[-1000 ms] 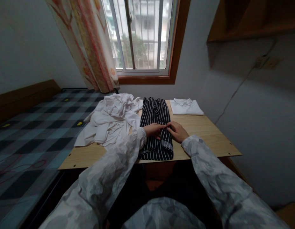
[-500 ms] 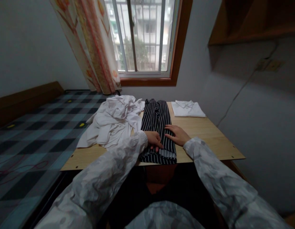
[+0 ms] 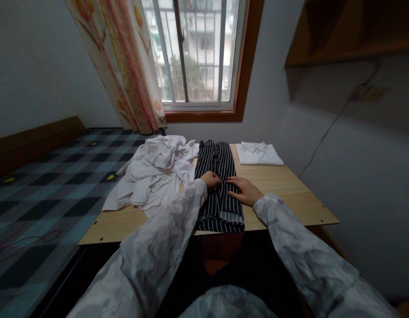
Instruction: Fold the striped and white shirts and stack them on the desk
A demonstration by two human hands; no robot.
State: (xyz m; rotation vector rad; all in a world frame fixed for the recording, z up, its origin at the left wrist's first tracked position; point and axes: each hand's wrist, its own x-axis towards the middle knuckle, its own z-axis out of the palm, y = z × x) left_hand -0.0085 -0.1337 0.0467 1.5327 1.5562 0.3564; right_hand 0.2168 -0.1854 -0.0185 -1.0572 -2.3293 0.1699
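Observation:
A black garment with white stripes [image 3: 229,205], folded into a long strip, lies on the wooden board in front of me. Its kind I cannot tell; the far end is gathered and the near end shows a grey underside. My left hand [image 3: 211,180] is on its left half, the fingers closed together at the fold along the middle, seemingly pinching the cloth. On the right half, my right hand [image 3: 245,191] lies flat with fingers stretched out, the wrist over the garment's right edge.
The wooden board [image 3: 290,198] bears a heap of crumpled white cloth [image 3: 158,168] on the left and a folded white shirt [image 3: 260,153] at the back right. A bed with a checked cover [image 3: 52,207] adjoins on the left. A cable [image 3: 323,139] hangs down the right wall.
My left hand has moved away from the near end up to the garment's middle, its fingers now drawn together. My right hand stays flat in nearly the same place. The view has shifted slightly.

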